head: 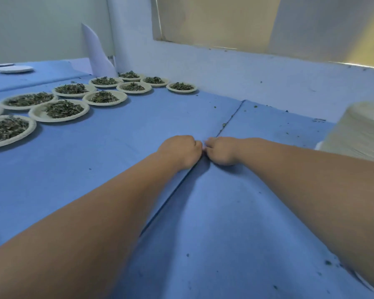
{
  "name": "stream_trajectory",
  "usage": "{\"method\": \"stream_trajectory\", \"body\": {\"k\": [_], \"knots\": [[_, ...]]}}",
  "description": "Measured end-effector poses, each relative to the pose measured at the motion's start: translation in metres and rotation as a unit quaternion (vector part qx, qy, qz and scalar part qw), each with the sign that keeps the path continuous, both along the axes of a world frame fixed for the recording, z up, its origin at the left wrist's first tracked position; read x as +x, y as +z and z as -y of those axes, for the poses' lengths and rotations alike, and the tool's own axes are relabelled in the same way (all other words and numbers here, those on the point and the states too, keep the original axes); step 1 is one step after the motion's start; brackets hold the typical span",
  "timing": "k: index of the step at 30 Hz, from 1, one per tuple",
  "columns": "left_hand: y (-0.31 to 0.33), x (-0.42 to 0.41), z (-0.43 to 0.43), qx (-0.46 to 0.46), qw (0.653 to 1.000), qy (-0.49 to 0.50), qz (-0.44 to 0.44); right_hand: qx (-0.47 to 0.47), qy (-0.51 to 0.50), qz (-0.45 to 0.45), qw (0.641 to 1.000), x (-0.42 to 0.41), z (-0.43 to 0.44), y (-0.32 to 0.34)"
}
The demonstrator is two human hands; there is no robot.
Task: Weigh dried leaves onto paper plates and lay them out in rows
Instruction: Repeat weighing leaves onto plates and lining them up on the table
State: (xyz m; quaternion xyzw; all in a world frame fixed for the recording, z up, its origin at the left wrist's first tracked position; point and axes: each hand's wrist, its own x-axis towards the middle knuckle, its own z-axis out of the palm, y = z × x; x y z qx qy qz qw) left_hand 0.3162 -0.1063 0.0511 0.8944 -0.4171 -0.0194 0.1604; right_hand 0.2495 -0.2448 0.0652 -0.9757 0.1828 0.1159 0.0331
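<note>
Fingers of L hand (pixel 179 151) & R hand (pixel 221 151) clenched on sheet (pixel 225 212) edge, ctr; plates (pixel 37 114) w/ leaves (pixel 64 108) at 10 o'clock.

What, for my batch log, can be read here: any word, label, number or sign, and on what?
None: no readable text shows. The paper plates, blue sheet, curled white paper and wall carry no visible print.
</note>
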Motion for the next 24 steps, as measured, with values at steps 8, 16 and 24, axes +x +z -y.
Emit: {"method": "stream_trajectory", "body": {"k": [8, 16, 24], "knots": [[0.016, -0.114, 0.044, -0.14, 0.982, -0.128, -0.016, 0.075, -0.067, 0.153, 0.983, -0.15, 0.008, 0.02], [0.068, -0.227, 0.121, -0.251, 0.917, -0.294, 0.095, 0.066, -0.135, 0.371, 0.916, -0.318, 0.045, 0.041], [0.101, -0.266, 0.195, -0.11, 0.915, -0.289, 0.258, -0.158, -0.319, 0.341, 0.87, -0.439, 0.082, -0.009]]}}
